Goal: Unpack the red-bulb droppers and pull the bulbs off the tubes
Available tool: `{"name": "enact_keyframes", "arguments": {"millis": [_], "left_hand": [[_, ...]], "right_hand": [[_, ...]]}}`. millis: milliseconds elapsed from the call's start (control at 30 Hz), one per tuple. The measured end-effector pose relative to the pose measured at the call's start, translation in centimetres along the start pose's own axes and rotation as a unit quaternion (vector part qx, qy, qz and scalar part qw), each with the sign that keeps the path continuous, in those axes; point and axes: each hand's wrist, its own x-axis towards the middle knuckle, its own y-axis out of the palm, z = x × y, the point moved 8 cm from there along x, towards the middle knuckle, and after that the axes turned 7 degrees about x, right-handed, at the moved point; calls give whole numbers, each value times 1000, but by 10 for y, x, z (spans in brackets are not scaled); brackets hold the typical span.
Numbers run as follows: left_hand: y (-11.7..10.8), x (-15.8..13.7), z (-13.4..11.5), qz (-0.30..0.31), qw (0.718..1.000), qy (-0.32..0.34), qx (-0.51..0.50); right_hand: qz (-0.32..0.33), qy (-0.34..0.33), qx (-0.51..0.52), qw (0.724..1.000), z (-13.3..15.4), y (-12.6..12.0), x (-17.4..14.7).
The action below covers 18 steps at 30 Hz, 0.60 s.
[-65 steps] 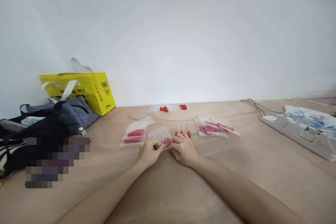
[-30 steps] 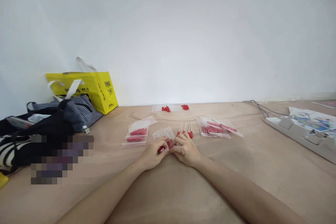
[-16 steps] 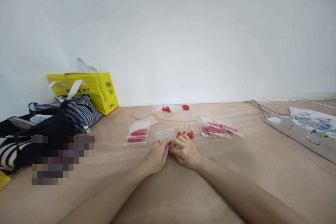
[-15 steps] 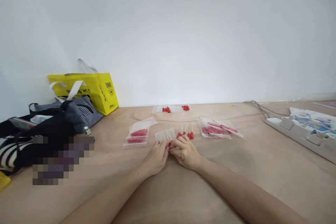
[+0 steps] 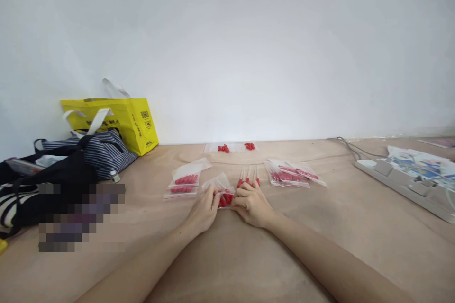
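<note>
My left hand (image 5: 203,210) is closed in a pinch on the left edge of a clear zip bag (image 5: 216,181), which lies tilted on the table. Inside the bag are several droppers with red bulbs (image 5: 226,197). At the bag's lower right corner is my right hand (image 5: 253,205), its fingers curled and thumb pressed in; its fingertips are partly hidden. Just beyond it, loose droppers (image 5: 248,181) with slim clear stems point away from me, their red bulbs partly covered by the fingers.
Filled zip bags lie to the left (image 5: 186,180) and right (image 5: 288,175). Farther back, red bulbs (image 5: 223,148) rest on a clear sheet of stems. A yellow bag (image 5: 142,125) and a striped bag (image 5: 106,154) stand left; a white power strip (image 5: 405,184) lies right.
My hands have moved apart: the left has shifted left with the bag, uncovering the red bulbs inside. My right hand stays almost in place. The view has shifted slightly.
</note>
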Motion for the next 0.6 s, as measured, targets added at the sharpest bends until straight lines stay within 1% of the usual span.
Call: {"name": "enact_keyframes", "arguments": {"millis": [33, 100, 167, 233, 333, 400, 533, 600], "left_hand": [[-2, 0, 0, 3, 1000, 3, 6], [-4, 0, -2, 31, 999, 21, 16], [-4, 0, -3, 67, 996, 44, 25], [-5, -1, -2, 87, 994, 65, 24], [-5, -3, 0, 90, 992, 85, -4], [-3, -4, -1, 88, 992, 91, -9], [-1, -6, -8, 77, 992, 97, 19], [-1, -8, -13, 75, 992, 100, 29]], "right_hand": [[6, 0, -1, 1000, -2, -2, -1], [11, 12, -8, 1000, -7, -6, -3], [9, 36, -10, 999, -13, -10, -6], [3, 69, -2, 998, -18, -14, -9], [-9, 123, 35, 992, -25, -14, -12], [-22, 150, 82, 985, -28, -11, -12], [-51, 170, 181, 967, -32, -5, -10], [-49, 187, 231, 954, -37, -1, -10]]}}
